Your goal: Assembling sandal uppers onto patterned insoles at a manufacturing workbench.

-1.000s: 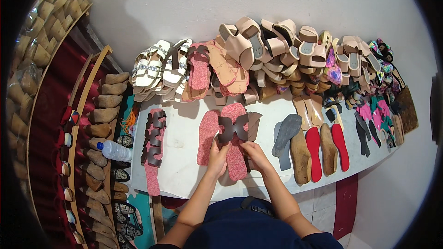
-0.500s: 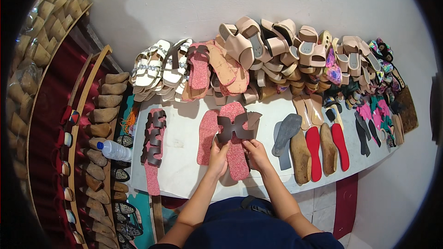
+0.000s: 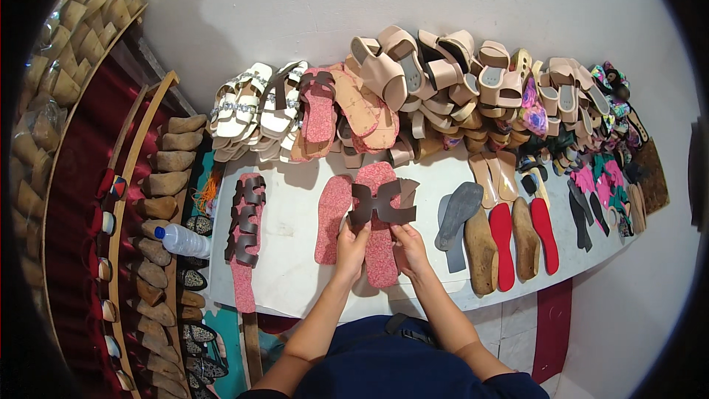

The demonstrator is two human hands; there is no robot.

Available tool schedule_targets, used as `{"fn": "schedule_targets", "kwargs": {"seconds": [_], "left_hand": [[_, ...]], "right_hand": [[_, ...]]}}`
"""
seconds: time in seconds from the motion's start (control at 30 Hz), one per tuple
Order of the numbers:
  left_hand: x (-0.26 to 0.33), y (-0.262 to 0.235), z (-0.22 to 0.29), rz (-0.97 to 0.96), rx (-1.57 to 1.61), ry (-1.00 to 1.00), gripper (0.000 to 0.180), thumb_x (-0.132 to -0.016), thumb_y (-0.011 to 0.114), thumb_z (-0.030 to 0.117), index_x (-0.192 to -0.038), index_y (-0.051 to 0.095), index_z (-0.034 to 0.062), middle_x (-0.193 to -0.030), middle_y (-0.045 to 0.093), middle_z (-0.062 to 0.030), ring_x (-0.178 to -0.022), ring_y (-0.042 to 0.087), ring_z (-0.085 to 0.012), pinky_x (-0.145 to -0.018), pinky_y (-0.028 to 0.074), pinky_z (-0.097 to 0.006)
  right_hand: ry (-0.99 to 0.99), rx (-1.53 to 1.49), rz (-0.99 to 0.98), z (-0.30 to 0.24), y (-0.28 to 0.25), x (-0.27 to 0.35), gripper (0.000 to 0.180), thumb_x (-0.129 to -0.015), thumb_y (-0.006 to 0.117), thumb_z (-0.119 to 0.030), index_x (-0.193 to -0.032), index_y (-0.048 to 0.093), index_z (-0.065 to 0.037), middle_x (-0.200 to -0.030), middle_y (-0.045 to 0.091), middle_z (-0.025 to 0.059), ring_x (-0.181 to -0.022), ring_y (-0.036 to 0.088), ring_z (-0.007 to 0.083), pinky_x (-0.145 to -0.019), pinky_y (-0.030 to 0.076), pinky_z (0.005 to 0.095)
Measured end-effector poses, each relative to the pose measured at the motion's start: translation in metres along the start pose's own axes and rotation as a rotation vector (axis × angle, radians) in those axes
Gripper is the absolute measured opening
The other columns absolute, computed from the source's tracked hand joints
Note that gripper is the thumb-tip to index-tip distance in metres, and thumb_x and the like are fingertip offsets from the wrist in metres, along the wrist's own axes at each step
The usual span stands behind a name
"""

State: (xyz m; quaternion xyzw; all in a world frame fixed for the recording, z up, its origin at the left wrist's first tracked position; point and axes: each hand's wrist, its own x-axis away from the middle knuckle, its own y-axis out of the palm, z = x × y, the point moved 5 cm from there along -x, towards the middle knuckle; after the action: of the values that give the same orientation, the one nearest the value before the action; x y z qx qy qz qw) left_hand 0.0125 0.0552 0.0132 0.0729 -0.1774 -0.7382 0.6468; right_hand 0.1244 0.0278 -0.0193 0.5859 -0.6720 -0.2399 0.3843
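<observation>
My left hand [image 3: 351, 249] and my right hand [image 3: 409, 249] hold a dark brown H-shaped sandal upper [image 3: 362, 207] by its near edge, thumbs on top. It lies across a pink speckled sole [image 3: 381, 266], just above or touching it; I cannot tell which. Behind its right side another brown piece [image 3: 408, 190] shows, partly covered. A second pink sole [image 3: 329, 225] rests on the table to the left, its right edge hidden by the upper and my left hand. Farther left, brown uppers [image 3: 247, 220] lie in a column over pink soles [image 3: 243, 290].
Finished sandals [image 3: 399, 66] pile along the back of the white table [image 3: 288, 251]. To the right lie wooden lasts [image 3: 481, 258], red insoles [image 3: 502, 244] and a grey sole [image 3: 459, 210]. Left of the table stand a water bottle [image 3: 182, 241] and a rack of lasts [image 3: 164, 185].
Both hands have shifted the brown upper slightly to the right over the pink sole. Its right side now sits a little higher and covers less of the piece behind.
</observation>
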Motion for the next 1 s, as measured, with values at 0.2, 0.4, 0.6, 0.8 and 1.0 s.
{"fn": "schedule_targets", "kwargs": {"seconds": [0.2,0.4,0.6,0.8,1.0], "left_hand": [[0.002,-0.001,-0.002,0.044,0.048,0.079,0.026,-0.084,0.046,0.009,-0.109,0.042,0.0038,-0.105,0.050,-0.0025,-0.097,0.043,-0.0099,-0.088,0.030,-0.027],[0.003,-0.007,-0.001,0.077,0.077,0.089,0.025,-0.085,0.045,0.008,-0.109,0.042,0.0038,-0.106,0.049,-0.0027,-0.098,0.043,-0.0099,-0.088,0.030,-0.027],[0.001,-0.001,0.000,0.087,0.120,0.107,0.024,-0.085,0.045,0.007,-0.108,0.043,0.0034,-0.106,0.049,-0.0035,-0.098,0.044,-0.0103,-0.088,0.031,-0.027],[0.002,-0.010,-0.001,0.085,0.023,0.084,0.024,-0.084,0.047,0.009,-0.107,0.043,0.0033,-0.104,0.050,-0.0033,-0.096,0.044,-0.0098,-0.086,0.032,-0.026],[0.003,-0.001,0.002,0.092,0.011,0.091,0.022,-0.083,0.048,0.009,-0.104,0.044,0.0034,-0.100,0.052,-0.0025,-0.093,0.045,-0.0093,-0.084,0.033,-0.025]], "right_hand": [[0.068,0.053,0.015,0.007,-0.012,-0.003,0.020,-0.081,0.051,-0.012,-0.097,0.051,-0.001,-0.099,0.054,0.0077,-0.092,0.050,0.0159,-0.082,0.038,0.0304],[0.252,-0.223,-0.085,0.007,0.009,0.005,0.024,-0.080,0.050,-0.016,-0.100,0.050,-0.002,-0.104,0.051,0.0086,-0.098,0.046,0.0190,-0.086,0.035,0.0339],[0.148,0.039,0.195,0.010,-0.041,-0.005,0.024,-0.078,0.049,-0.012,-0.101,0.048,-0.003,-0.100,0.051,0.0075,-0.091,0.047,0.0190,-0.080,0.037,0.0346],[-1.059,1.616,0.297,-0.059,0.041,0.031,0.038,-0.068,0.059,-0.005,-0.105,0.050,-0.003,-0.095,0.051,0.0131,-0.087,0.049,0.0254,-0.074,0.040,0.0316],[-1.022,1.633,0.239,-0.060,0.042,0.020,0.032,-0.067,0.059,-0.004,-0.098,0.054,-0.004,-0.086,0.056,0.0080,-0.078,0.053,0.0240,-0.068,0.043,0.0310]]}}
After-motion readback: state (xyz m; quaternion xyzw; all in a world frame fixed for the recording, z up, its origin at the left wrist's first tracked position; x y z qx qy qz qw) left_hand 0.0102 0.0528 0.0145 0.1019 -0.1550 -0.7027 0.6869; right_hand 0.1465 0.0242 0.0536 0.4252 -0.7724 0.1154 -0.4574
